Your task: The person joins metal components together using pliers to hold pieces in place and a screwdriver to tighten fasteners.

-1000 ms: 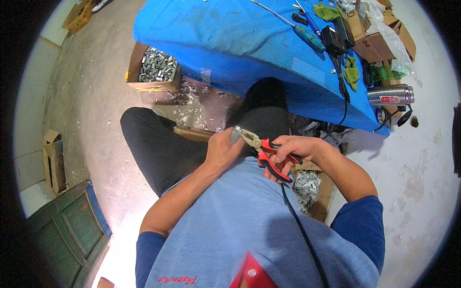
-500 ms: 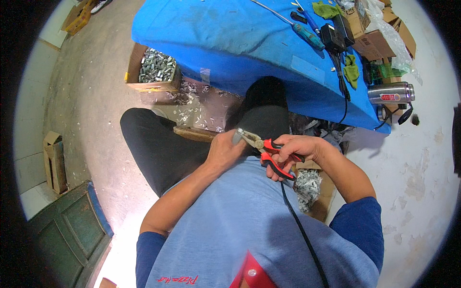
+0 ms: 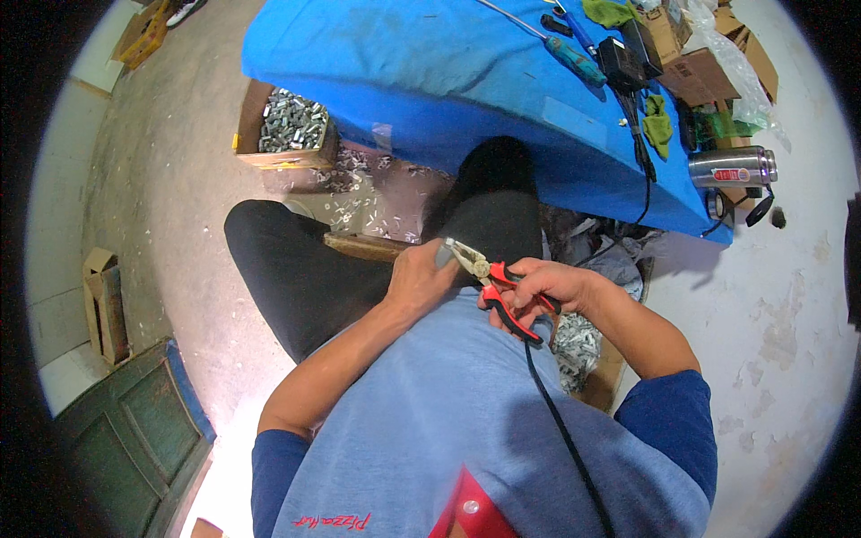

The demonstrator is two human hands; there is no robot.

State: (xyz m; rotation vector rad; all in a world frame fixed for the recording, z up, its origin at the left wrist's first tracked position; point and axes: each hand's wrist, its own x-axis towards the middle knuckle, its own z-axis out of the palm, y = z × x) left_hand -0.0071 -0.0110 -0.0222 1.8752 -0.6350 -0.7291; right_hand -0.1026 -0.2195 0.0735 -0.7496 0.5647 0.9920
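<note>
In my right hand (image 3: pixel 549 289) is a pair of pliers (image 3: pixel 482 268) with red and black handles, the fingers wrapped round them. Its jaws point up and left, at a small grey metal piece (image 3: pixel 443 255) in the closed fingers of my left hand (image 3: pixel 418 280). The pliers' tips meet or nearly meet that piece; whether they grip it I cannot tell. Both hands are above my lap, in front of my light blue shirt. The left fingertips are mostly hidden behind the back of the hand.
A box of small metal parts (image 3: pixel 291 124) stands on the floor ahead, with scattered bits (image 3: pixel 363 202) beside it. The blue-covered table (image 3: pixel 404 54) holds a screwdriver (image 3: pixel 574 61) and a black adapter (image 3: pixel 619 63). A steel flask (image 3: pixel 731 168) lies at its right. A black cord (image 3: pixel 565 421) crosses my shirt.
The pliers' handles are spread slightly wider, the lower one having swung down and left. My left hand stays almost in place with the metal piece. The view has shifted slightly.
</note>
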